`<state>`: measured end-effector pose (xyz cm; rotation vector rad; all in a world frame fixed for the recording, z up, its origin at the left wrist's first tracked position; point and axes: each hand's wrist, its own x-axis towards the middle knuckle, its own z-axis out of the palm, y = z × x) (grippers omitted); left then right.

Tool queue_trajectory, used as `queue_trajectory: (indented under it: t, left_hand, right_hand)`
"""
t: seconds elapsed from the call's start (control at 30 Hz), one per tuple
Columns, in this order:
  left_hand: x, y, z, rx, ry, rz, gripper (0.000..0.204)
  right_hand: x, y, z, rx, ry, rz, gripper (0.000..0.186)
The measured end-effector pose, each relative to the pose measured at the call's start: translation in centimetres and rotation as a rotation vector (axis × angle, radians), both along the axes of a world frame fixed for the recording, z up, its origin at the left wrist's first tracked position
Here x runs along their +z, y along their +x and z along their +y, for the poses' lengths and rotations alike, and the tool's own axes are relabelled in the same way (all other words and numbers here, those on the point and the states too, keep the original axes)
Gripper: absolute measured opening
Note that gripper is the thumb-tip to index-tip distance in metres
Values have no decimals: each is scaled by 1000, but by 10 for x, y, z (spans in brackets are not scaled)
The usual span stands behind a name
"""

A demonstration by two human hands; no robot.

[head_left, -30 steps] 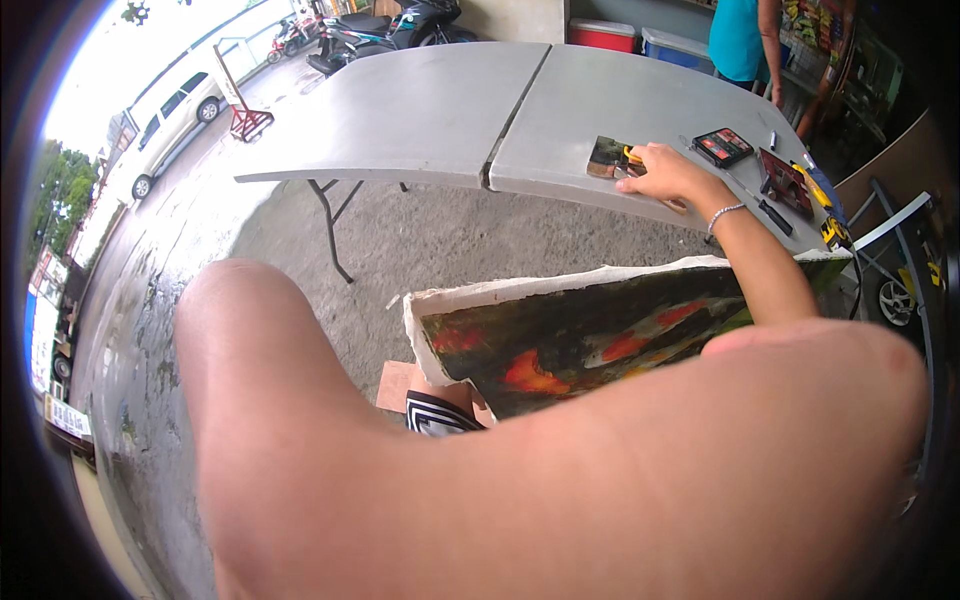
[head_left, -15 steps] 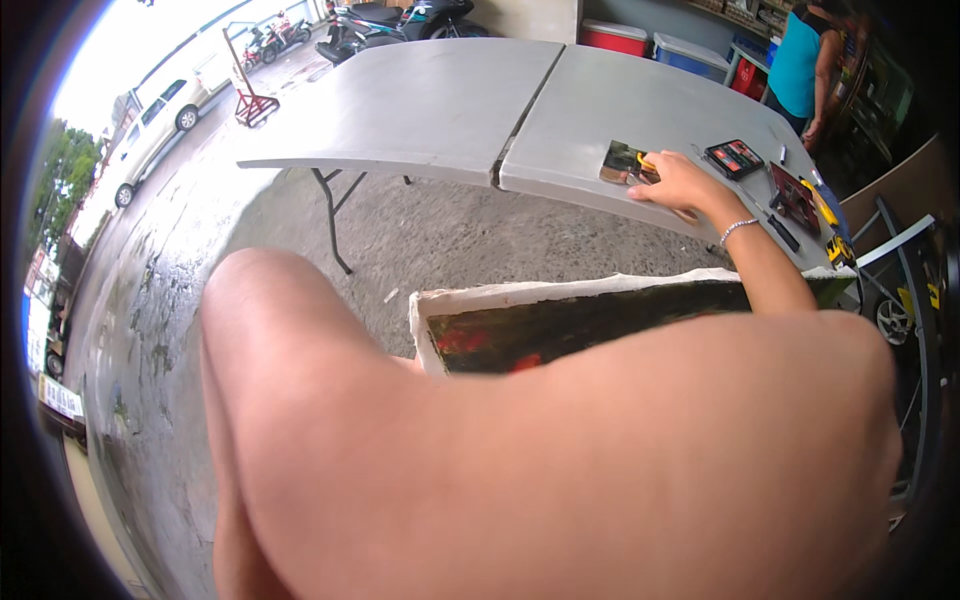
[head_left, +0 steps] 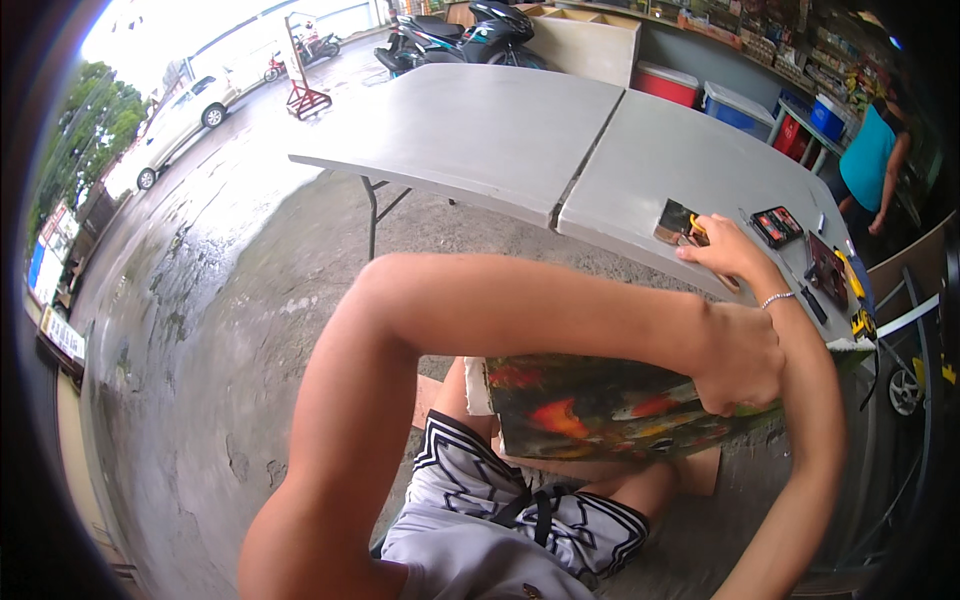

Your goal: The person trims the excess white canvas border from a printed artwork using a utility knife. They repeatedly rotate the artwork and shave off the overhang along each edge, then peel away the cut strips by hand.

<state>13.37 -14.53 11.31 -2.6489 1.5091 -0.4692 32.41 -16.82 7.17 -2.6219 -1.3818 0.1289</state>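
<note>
A stretched canvas painted with orange and red fish on a dark ground [head_left: 600, 410] rests on my lap, tilted toward me. My left hand [head_left: 745, 360] crosses in front of my body and grips the canvas at its upper right edge. My right hand [head_left: 725, 250] reaches out to the grey folding table [head_left: 560, 140] and lies at its near edge, closed on a small yellow-and-black tool beside a small dark block [head_left: 675, 222]. The fingers hide most of that tool.
More tools lie at the table's right end: a red-and-black case [head_left: 778, 226], a dark tray [head_left: 828, 268], yellow-handled items [head_left: 855, 290]. Another person in a teal top [head_left: 868, 160] stands behind the table. Coolers, a motorbike and a parked car lie beyond. Wet concrete spreads left.
My left arm has dropped from blocking the view and now reaches across to the canvas's right edge. My right hand stays at the table by the small block.
</note>
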Motion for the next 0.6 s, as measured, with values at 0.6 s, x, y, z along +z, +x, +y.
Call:
queue_trajectory:
  t: [0.6]
  left_hand:
    - [-38,12,4,94,-509,246,15]
  right_hand:
    - [-6,-7,2,-22,52,4,66]
